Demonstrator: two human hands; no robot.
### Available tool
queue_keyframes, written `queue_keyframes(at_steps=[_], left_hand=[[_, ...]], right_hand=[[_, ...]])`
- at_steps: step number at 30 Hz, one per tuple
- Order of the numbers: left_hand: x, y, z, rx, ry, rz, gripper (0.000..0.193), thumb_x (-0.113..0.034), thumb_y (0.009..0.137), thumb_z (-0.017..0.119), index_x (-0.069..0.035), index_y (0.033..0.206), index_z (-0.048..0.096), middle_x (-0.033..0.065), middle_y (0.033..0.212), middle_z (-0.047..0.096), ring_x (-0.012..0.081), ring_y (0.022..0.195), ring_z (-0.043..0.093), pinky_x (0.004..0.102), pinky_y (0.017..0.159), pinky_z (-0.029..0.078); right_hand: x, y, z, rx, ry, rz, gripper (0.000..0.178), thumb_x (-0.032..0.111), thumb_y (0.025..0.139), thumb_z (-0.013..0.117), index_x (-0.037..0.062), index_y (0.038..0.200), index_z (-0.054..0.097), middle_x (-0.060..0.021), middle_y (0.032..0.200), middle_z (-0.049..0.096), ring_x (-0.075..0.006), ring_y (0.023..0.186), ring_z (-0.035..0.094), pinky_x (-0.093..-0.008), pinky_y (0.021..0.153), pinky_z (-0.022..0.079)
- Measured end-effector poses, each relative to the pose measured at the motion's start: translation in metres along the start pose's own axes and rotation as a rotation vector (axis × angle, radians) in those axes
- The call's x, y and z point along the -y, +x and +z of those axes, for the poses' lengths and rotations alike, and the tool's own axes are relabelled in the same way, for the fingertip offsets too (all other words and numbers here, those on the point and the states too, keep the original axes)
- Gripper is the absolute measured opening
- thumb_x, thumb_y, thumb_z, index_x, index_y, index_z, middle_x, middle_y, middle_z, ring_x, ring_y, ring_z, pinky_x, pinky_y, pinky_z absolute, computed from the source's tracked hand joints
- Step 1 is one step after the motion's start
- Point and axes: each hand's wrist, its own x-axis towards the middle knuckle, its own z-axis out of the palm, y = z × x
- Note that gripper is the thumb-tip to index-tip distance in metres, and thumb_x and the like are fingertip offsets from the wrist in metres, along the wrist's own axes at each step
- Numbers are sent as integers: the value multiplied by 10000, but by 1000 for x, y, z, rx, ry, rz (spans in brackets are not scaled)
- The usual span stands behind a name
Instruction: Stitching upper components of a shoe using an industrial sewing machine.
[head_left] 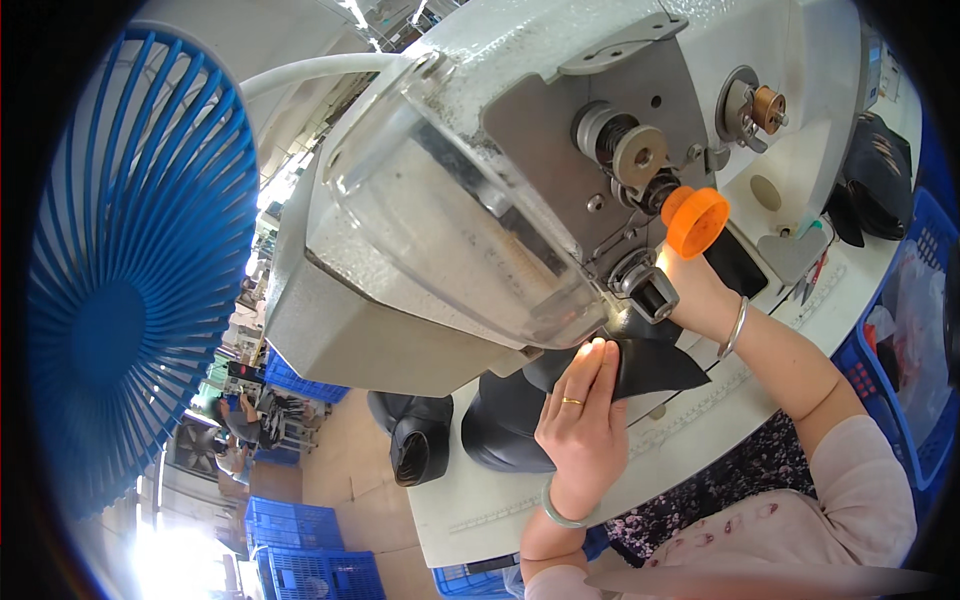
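Observation:
A black leather piece (655, 368) lies under the head of a sewing machine (400, 310). My left hand (585, 410), with a ring and a bangle, grips its edge, the fingers pressed together on the leather close to the needle area. Beyond it, my right hand (695, 290) reaches in behind the machine's orange knob (695, 222); its fingers are mostly hidden there. More black leather (505, 425) spreads left of my left hand on the white table (450, 515). The needle itself is hidden by the machine head.
A blue fan (110, 330) stands at the left. Another black leather item (412, 440) hangs at the table's left edge. Black leather pieces (875, 175) rest at the far right, beside a blue basket (870, 370) with plastic bags. Blue crates (310, 550) stand on the floor; people work in the background.

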Motion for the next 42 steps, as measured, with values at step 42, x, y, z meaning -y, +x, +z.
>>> queue_keyframes(at_steps=[42], left_hand=[[23,6,4,-66,-374,-214,457,19,671,710,-107,1104,783,32,1070,731,201,995,676,346,812,451]], right_hand=[[16,9,-15,86,13,103,143,89,875,629,-48,893,592,-251,722,631,-448,728,636,-467,643,493]])
